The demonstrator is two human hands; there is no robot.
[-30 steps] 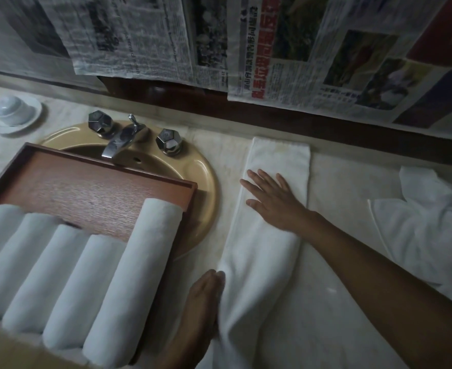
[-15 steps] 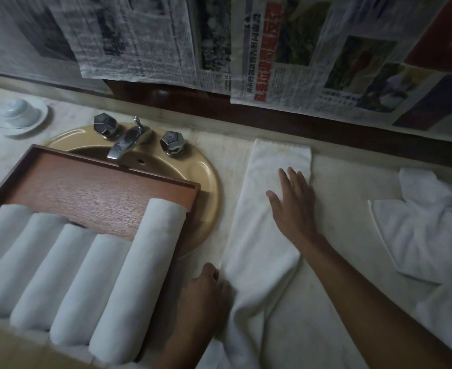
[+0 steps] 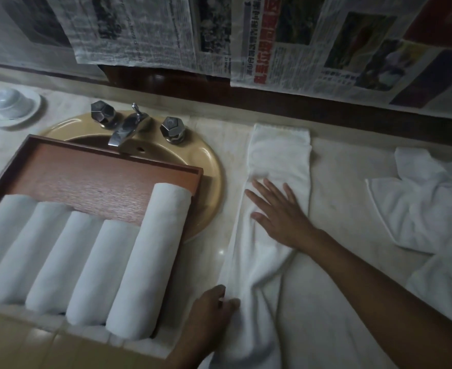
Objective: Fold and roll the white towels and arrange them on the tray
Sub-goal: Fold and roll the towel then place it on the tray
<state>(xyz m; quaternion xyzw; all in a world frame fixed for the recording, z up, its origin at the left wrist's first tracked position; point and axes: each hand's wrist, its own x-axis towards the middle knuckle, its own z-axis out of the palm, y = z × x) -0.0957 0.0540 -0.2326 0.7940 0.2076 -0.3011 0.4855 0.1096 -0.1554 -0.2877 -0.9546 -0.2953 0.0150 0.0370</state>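
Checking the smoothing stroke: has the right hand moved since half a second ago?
Yes. The right hand slid left across the folded towel, from its right edge back toward the sink.

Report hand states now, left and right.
Left hand: pinches the near left edge of the folded towel.
Right hand: open, fingers spread, flat on the same towel.

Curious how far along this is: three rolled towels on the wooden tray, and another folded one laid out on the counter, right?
Not three: the head view shows five rolled towels on the wooden tray. The right hand does lie flat on the folded towel on the counter.
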